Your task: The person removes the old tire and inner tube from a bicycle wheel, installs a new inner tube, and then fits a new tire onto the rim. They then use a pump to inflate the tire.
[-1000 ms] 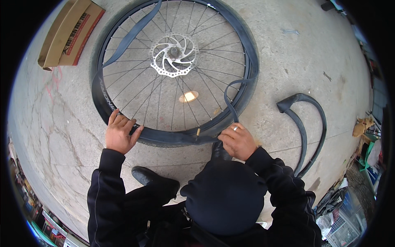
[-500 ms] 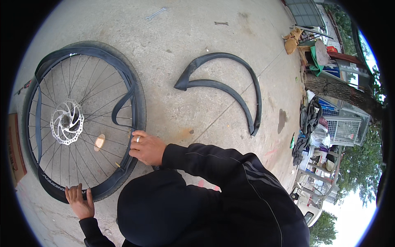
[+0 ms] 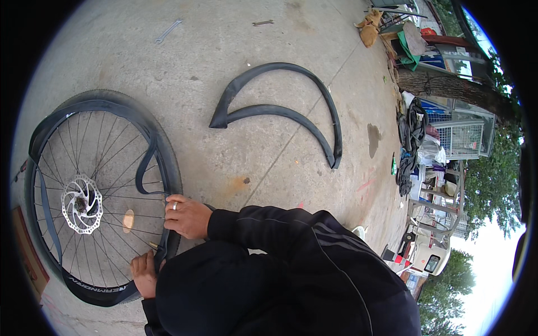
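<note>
A bicycle wheel (image 3: 158, 203) lies on the concrete with its tyre (image 3: 170, 147) around the rim. A flat black inner tube (image 3: 141, 173) runs loosely round it, with one slack loop hanging inward over the spokes and another strand sagging at the left. My right hand (image 3: 189, 217), with a ring on one finger, is closed at the right side of the rim, on the inner tube where it meets the tyre. My left hand (image 3: 144, 275) bends its fingers over the tube near the brass valve (image 3: 153, 245). A dark-covered head hides part of the wheel's lower right edge.
A second black inner tube (image 3: 268, 109) lies folded in a crescent on the concrete. Two wrenches, one larger (image 3: 168, 31) and one smaller (image 3: 263, 23), lie farther off. At left is a cardboard box (image 3: 29, 255). A dog (image 3: 369, 28), tree trunk (image 3: 448, 87) and piled goods stand at right.
My left hand has moved right along the rim, from the lower edge to near the valve. My right hand stays at the rim's right side. The whole view has shifted.
</note>
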### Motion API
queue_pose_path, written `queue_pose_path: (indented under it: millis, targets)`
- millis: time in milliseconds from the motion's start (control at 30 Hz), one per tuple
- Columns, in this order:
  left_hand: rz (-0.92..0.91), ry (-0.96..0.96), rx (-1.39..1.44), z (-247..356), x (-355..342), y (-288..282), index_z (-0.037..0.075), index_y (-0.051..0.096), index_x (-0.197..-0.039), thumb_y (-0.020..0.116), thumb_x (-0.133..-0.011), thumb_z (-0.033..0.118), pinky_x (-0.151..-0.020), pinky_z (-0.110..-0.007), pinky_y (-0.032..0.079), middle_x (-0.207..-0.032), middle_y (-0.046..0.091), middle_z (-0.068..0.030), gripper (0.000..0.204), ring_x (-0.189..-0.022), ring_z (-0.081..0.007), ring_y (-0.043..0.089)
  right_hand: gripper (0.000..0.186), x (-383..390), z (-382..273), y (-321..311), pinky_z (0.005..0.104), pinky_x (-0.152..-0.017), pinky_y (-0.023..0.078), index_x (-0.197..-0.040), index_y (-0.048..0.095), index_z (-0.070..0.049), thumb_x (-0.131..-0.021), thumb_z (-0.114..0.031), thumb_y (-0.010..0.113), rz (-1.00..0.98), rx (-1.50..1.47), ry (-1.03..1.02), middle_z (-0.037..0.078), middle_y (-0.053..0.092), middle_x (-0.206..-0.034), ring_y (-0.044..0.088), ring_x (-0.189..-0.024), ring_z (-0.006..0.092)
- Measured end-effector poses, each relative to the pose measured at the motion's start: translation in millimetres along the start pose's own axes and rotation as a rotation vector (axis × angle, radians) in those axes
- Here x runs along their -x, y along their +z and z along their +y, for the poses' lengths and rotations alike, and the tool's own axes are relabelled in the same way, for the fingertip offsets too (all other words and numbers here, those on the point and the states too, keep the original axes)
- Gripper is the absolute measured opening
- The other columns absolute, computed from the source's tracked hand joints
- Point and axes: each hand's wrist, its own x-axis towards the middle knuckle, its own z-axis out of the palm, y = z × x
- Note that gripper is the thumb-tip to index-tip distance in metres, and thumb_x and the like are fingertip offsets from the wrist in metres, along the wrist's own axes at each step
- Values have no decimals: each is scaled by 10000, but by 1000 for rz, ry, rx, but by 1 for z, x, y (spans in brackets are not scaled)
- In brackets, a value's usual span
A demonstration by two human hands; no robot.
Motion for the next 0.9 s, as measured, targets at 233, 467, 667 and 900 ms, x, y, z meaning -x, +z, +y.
queue_pose_path:
  millis: [233, 467, 667, 900]
  targets:
    - [-14, -31, -67, 2, 5, 10, 43, 709, -1294, 740, -863, 174, -918, -463, 506, -1037, 663, -104, 451, -973, -303, 631, 153, -3, 2, 4, 487, -1179, 414, -938, 721, -119, -789, -119, 759, 7, -17, 2, 17, 670, -944, 664, -1048, 227]
    - [110, -54, -4, 7, 1, 8, 24, 700, -1301, 685, -870, 57, -858, -462, 533, -1049, 683, -137, 432, -940, -341, 651, 196, 0, 1, 8, 488, -1187, 411, -990, 717, -114, -797, -116, 754, -23, -11, 17, 28, 665, -985, 662, -1074, 237]
    - [195, -105, 45, 12, -8, -9, 0, 675, -1319, 657, -844, -16, -784, -481, 538, -998, 671, -168, 476, -887, -366, 651, 203, -5, -3, 6, 484, -1178, 418, -994, 711, -116, -795, -105, 747, -9, -20, 10, 36, 643, -968, 642, -1079, 243]
    - [5, -199, 88, 18, -2, -20, 56, 680, -1340, 746, -776, 169, -720, -472, 527, -959, 594, -141, 579, -825, -372, 638, 236, -9, -7, 3, 487, -1141, 442, -1057, 712, -93, -825, -80, 752, 34, -92, 9, 66, 663, -1056, 637, -1117, 279]
